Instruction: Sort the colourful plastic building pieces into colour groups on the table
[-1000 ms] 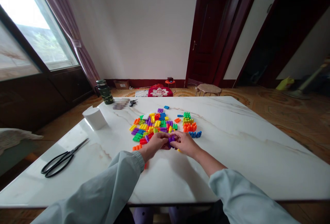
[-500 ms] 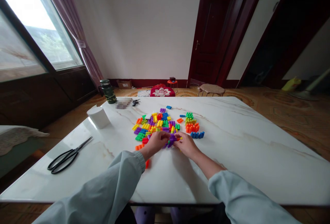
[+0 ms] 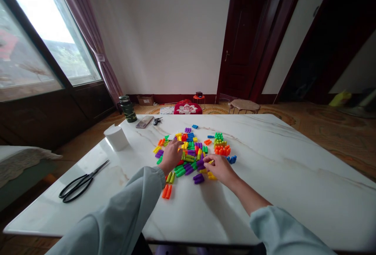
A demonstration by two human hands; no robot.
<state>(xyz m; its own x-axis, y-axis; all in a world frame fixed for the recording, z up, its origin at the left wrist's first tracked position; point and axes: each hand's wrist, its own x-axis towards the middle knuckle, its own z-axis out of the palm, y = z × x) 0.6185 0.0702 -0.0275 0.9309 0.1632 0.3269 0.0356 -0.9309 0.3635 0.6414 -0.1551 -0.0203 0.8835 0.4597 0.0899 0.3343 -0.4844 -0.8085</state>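
Observation:
A pile of small colourful plastic toy blocks (image 3: 189, 160), ribbed like short tubes joined side by side, lies on the white marbled table (image 3: 279, 176). My left hand (image 3: 172, 155) reaches over the left part of the pile, fingers stretched forward and apart, with no block visible in it. At the pile's right front, my right hand (image 3: 219, 167) pinches a purple toy block (image 3: 200, 164) between thumb and fingers. Just below that, another purple block (image 3: 199, 178) lies on the table. Yellow blocks (image 3: 211, 176) are partly under my right hand.
Green, lime and orange blocks (image 3: 222, 150) stand in rows right of the pile, beside blue ones (image 3: 232, 159). Leftward are black-handled scissors (image 3: 84, 182) and a white paper roll (image 3: 116, 137). A camouflage flask (image 3: 127, 109), a phone (image 3: 145, 122) and keys (image 3: 158, 121) stand farther back.
My hands have parted from the purple blocks they held together. The left has moved left and up over the pile; the right has shifted slightly right. The view has tilted a little.

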